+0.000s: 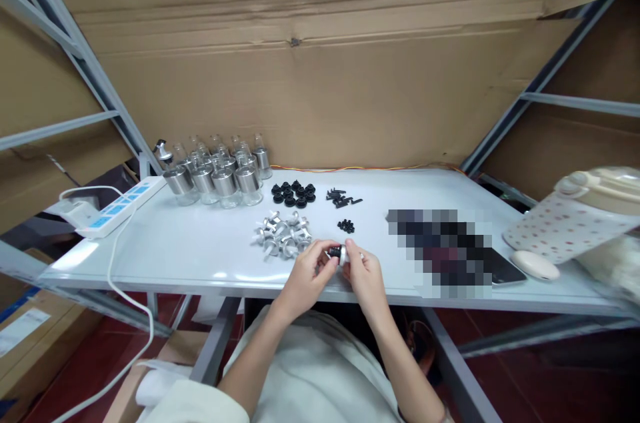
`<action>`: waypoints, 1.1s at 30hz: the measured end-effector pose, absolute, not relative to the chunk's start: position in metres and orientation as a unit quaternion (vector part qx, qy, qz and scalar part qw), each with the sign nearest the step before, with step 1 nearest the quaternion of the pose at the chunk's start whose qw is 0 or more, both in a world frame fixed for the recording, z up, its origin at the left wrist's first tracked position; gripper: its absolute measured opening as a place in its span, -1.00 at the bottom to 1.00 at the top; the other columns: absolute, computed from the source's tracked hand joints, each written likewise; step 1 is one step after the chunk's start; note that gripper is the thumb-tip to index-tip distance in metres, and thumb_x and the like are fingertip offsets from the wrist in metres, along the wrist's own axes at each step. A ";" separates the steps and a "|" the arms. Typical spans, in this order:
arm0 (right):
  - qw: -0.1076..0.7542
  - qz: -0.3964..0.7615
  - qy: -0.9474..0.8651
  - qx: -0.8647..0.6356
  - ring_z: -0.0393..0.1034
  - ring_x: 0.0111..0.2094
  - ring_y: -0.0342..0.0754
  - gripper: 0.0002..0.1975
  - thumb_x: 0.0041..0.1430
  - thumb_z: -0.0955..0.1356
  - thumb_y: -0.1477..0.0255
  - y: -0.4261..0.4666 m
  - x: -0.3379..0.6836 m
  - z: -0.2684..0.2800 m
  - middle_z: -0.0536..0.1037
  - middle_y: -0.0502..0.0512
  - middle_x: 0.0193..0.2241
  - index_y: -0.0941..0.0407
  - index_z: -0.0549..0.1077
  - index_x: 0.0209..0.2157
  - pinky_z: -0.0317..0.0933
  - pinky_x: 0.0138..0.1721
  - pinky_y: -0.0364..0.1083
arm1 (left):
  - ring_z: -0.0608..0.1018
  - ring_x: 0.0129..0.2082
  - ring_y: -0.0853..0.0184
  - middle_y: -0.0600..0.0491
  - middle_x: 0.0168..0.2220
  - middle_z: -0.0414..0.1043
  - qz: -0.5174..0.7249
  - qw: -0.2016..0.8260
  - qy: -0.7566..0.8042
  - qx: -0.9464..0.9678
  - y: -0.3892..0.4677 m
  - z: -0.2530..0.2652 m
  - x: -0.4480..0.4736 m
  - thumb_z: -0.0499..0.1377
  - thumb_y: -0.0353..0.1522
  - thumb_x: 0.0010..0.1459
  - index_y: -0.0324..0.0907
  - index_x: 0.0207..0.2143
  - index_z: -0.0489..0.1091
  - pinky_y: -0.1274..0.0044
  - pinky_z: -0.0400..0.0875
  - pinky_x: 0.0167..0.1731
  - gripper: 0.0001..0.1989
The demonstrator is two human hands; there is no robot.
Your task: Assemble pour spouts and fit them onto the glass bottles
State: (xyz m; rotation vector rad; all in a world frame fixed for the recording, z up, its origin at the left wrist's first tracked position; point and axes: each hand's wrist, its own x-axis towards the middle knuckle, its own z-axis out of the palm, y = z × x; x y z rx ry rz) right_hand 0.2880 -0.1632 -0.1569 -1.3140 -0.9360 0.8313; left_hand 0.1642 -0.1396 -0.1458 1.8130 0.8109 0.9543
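Close to the table's front edge, my left hand [310, 273] and my right hand [366, 273] meet around one small silver and black pourer spout [342, 254]. The left fingers pinch its black end, while those on the right grip its silver end. Just left of them lies a pile of silver pourer spouts [284, 234]. Behind the hands are a cluster of small black pieces [346, 226], several thin black levers [340, 197] and a group of round black stoppers [294, 193].
Several glass bottles with steel sleeves [227, 181] stand at the back left, one topped by a pourer. A white power strip [125, 204] and cable lie at left. On the right are a blurred dark flat item [505, 268], a white oval object [535, 264] and a spotted container [555, 226].
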 end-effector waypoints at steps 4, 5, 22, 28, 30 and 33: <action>0.603 0.331 -0.421 -0.592 -0.13 -0.66 -0.22 -0.44 0.01 0.24 -0.08 -0.165 0.286 -0.155 0.00 -0.12 -0.74 0.05 0.02 -0.71 -0.20 -0.66 -0.16 | 0.38 -0.35 0.35 0.01 -0.30 0.34 0.358 0.408 0.331 0.771 -0.140 -0.146 0.165 -0.05 -0.28 0.25 -0.20 -0.15 0.27 0.50 0.29 -0.26 -0.77; 0.605 0.332 -0.421 -0.589 -0.14 -0.67 -0.22 -0.44 0.01 0.23 -0.09 -0.166 0.286 -0.155 0.00 -0.12 -0.74 0.05 0.03 -0.71 -0.20 -0.66 -0.16 | 0.39 -0.31 0.33 0.00 -0.28 0.34 0.352 0.393 0.326 0.784 -0.140 -0.146 0.166 -0.08 -0.28 0.26 -0.19 -0.15 0.26 0.49 0.29 -0.23 -0.77; 0.617 -0.029 -0.677 -0.400 0.00 -0.66 -0.18 -0.61 0.30 0.15 0.41 -0.197 0.269 -0.148 0.09 -0.10 -0.71 0.07 0.06 -0.63 -0.08 -0.58 -0.14 | 0.26 -0.57 0.36 0.08 -0.63 0.28 0.440 0.293 0.320 0.786 -0.162 -0.136 0.157 -0.29 -0.23 0.29 -0.14 -0.60 0.17 0.45 0.16 -0.35 -0.52; 0.525 -0.140 -0.767 -0.341 0.07 -0.59 -0.12 -0.67 0.33 0.14 0.28 -0.197 0.280 -0.136 0.26 -0.02 -0.66 0.07 0.18 -0.52 -0.02 -0.54 -0.12 | 0.17 -0.63 0.41 0.14 -0.70 0.19 0.450 0.275 0.325 0.785 -0.162 -0.130 0.149 -0.27 -0.22 0.30 -0.16 -0.66 0.15 0.43 0.14 -0.32 -0.49; 0.502 -0.131 -0.787 -0.335 0.12 -0.54 -0.11 -0.71 0.33 0.15 0.29 -0.196 0.284 -0.132 0.32 0.02 -0.60 0.09 0.22 -0.46 0.03 -0.50 -0.13 | 0.17 -0.63 0.41 0.15 -0.70 0.19 0.465 0.258 0.332 0.779 -0.161 -0.129 0.149 -0.26 -0.21 0.30 -0.17 -0.66 0.15 0.43 0.15 -0.32 -0.49; 0.486 -0.056 -0.794 -0.361 0.17 -0.48 -0.10 -0.74 0.34 0.13 0.32 -0.198 0.288 -0.128 0.36 0.05 -0.53 0.11 0.25 -0.41 0.08 -0.44 -0.12 | 0.22 -0.58 0.40 0.13 -0.65 0.21 0.484 0.247 0.338 0.769 -0.158 -0.129 0.146 -0.25 -0.20 0.31 -0.17 -0.61 0.17 0.45 0.16 -0.36 -0.51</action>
